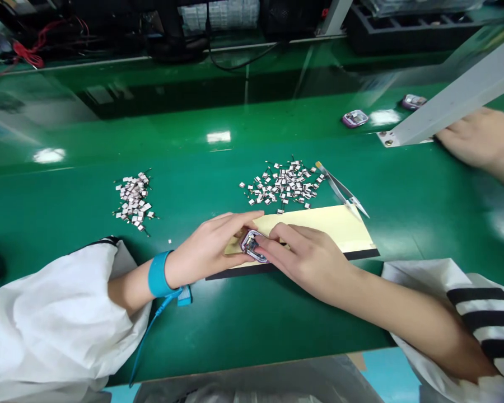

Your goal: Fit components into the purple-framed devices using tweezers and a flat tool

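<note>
My left hand (212, 243) grips the side of a small purple watch-like case (252, 246), its open face showing electronic parts inside. Fingers of my right hand (306, 252) press together over the right part of that case; whatever they may pinch is hidden. Both hands are above a yellow sheet (348, 226) with a black edge. Just beyond them lies a pile of small silver parts with short leads (288, 182). Metal tweezers (342, 190) rest at the right of the pile, partly over the sheet. A blue wrist strap (159, 274) with a cord circles my left wrist.
Another heap of small silver parts (134, 198) lies to the left. Two similar cases, one nearer (355, 118) and one farther (413, 102), sit by a white metal post (453, 95). Another person's hand (483, 137) is behind the post. Red wires (27, 53) lie at the back left.
</note>
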Demonstrator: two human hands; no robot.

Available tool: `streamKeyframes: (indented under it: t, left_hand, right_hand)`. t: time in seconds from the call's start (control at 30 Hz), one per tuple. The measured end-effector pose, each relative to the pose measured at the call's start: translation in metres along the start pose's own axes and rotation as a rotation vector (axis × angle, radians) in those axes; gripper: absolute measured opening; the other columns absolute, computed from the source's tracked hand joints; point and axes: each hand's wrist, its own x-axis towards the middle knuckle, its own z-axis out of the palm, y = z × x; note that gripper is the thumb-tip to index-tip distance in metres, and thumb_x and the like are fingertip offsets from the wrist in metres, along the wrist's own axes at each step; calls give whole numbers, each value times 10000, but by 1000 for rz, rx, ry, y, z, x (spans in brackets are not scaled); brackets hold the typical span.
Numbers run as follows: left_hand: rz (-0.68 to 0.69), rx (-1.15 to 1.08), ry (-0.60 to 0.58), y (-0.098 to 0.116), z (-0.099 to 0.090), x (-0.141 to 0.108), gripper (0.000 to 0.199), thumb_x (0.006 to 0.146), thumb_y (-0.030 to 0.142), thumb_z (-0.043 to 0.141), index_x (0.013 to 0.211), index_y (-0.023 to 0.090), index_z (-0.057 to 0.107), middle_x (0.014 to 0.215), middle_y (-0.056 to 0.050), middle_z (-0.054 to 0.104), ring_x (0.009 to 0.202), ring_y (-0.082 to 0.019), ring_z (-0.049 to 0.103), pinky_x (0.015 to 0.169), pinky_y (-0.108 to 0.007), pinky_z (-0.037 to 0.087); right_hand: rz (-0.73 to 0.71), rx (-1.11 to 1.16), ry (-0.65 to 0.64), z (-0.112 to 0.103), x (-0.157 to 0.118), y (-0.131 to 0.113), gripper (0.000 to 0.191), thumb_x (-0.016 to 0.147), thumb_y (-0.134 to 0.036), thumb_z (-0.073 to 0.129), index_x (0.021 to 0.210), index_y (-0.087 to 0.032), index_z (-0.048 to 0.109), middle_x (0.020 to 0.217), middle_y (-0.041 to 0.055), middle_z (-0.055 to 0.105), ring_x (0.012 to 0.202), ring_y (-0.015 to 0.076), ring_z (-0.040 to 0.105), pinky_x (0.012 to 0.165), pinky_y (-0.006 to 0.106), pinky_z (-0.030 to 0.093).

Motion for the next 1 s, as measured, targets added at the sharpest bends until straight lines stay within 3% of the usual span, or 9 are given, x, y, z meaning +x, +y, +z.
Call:
streamKeyframes:
  t: [0.1, 0.23, 0.4, 0.57, 0.77, 1.0]
  left_hand:
    - [-26, -19, 90, 5, 2, -3, 547, 733, 250, 631, 1201, 168, 361, 991, -37, 578, 830, -109, 564, 742, -195, 466]
    - [-22, 118, 147, 11, 4, -6, 534, 727, 180, 627, 1194, 169, 367, 987, -38, 576, 906, -139, 541, 809, -238, 451]
    - [-7, 167, 209, 16, 5, -5, 476, 719, 183, 636, 1136, 152, 408, 951, -40, 578, 861, -142, 537, 774, -244, 450]
    - [-17, 144, 214, 16, 6, -5, 489, 711, 186, 646, 1137, 173, 406, 954, -37, 582, 860, -146, 542, 749, -244, 455]
    - [-9, 89, 228, 15, 5, -6, 536, 701, 191, 658, 1163, 186, 387, 976, -43, 580, 890, -148, 553, 763, -247, 466]
    - [-58, -123, 181, 12, 8, -5, 506, 694, 167, 633, 1150, 184, 414, 957, -54, 555, 895, -155, 562, 761, -257, 486]
  right_hand:
    - [11, 32, -40, -4, 0, -2, 163, 841, -114, 450, 794, -108, 606, 704, 64, 535, 601, 144, 508, 541, 249, 431]
    - [23, 49, -108, -5, 2, -5, 184, 849, -82, 408, 805, -78, 587, 733, 92, 527, 682, 176, 524, 600, 279, 459]
    - [90, 57, -125, -4, 6, -8, 136, 833, -70, 424, 818, -74, 559, 753, 90, 506, 678, 182, 510, 582, 284, 452]
    - [94, 113, -78, -8, 7, -5, 148, 824, -58, 414, 845, -82, 558, 768, 90, 497, 684, 175, 501, 597, 273, 443]
    - [34, 19, -11, -12, 8, -3, 205, 794, -24, 367, 744, -109, 547, 730, 83, 499, 633, 170, 481, 543, 261, 402]
    - [41, -16, 28, -10, 8, -2, 143, 802, -75, 440, 722, -143, 537, 663, 33, 520, 582, 141, 487, 523, 259, 372]
